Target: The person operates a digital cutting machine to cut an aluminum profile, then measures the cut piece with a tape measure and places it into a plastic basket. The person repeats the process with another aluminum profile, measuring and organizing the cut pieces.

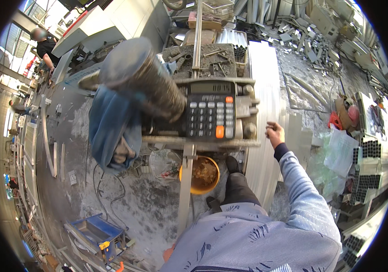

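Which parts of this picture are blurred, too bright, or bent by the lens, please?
In the head view, the dark cylinder looks blurred, the calculator clearer; the pale metal strips wash out almost white at their far end; toward the left rim, a long bar appears bowed.

Supports a black calculator (pixel 212 111) on the metal machine frame (pixel 223 143); carries loose metal bits (pixel 223 69) on the grimy bench top (pixel 207 63) beyond; bears, down on the dusty grey floor (pixel 144 217), an orange bucket (pixel 209 188), a blue metal stand (pixel 108 223) and, farther off, a heap of metal offcuts (pixel 307 45).
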Demonstrator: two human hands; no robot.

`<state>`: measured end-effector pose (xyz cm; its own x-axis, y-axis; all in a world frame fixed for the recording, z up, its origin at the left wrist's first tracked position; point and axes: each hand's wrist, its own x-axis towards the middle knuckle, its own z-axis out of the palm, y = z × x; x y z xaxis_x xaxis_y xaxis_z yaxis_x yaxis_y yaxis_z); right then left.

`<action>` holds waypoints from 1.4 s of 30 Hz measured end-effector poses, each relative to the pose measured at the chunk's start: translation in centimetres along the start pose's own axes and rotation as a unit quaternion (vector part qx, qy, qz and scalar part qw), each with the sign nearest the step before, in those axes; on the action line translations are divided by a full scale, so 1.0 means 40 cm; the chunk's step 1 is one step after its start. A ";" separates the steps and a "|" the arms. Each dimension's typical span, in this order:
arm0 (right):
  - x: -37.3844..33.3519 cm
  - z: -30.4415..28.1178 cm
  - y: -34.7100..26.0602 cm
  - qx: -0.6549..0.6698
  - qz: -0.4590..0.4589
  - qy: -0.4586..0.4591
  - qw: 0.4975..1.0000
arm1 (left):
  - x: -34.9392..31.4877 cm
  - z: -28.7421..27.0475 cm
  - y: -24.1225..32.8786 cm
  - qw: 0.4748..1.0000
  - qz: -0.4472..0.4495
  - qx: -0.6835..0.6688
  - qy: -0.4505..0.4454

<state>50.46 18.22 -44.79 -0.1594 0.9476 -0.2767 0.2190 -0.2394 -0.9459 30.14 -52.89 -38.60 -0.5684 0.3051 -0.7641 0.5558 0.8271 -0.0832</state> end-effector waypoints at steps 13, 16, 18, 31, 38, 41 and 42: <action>0.619 0.536 -0.387 -0.331 -0.231 -0.235 0.884 | -0.072 -0.150 0.164 0.971 -0.185 -0.036 -0.145; 0.666 0.621 -0.410 -0.440 -0.214 -0.274 0.828 | -0.079 -0.181 0.197 0.966 -0.210 -0.043 -0.144; 0.690 0.650 -0.412 -0.462 -0.208 -0.288 0.813 | -0.082 -0.197 0.208 0.967 -0.205 -0.042 -0.148; 0.743 0.672 -0.405 -0.521 -0.368 -0.336 0.693 | -0.086 -0.180 0.193 0.964 -0.202 -0.038 -0.168; 0.749 0.674 -0.395 -0.520 -0.416 -0.325 0.671 | -0.088 -0.185 0.202 0.963 -0.212 -0.029 -0.163; 0.743 0.668 -0.403 -0.520 -0.399 -0.330 0.679 | -0.085 -0.189 0.205 0.963 -0.214 -0.027 -0.164; 0.738 0.666 -0.404 -0.528 -0.393 -0.328 0.677 | -0.086 -0.190 0.206 0.961 -0.219 -0.022 -0.167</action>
<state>16.57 44.45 -42.17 -0.9442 0.3135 -0.1014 0.3295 0.8981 -0.2911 32.06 -43.55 -31.80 -0.5122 -0.2384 -0.8251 0.2775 0.8632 -0.4217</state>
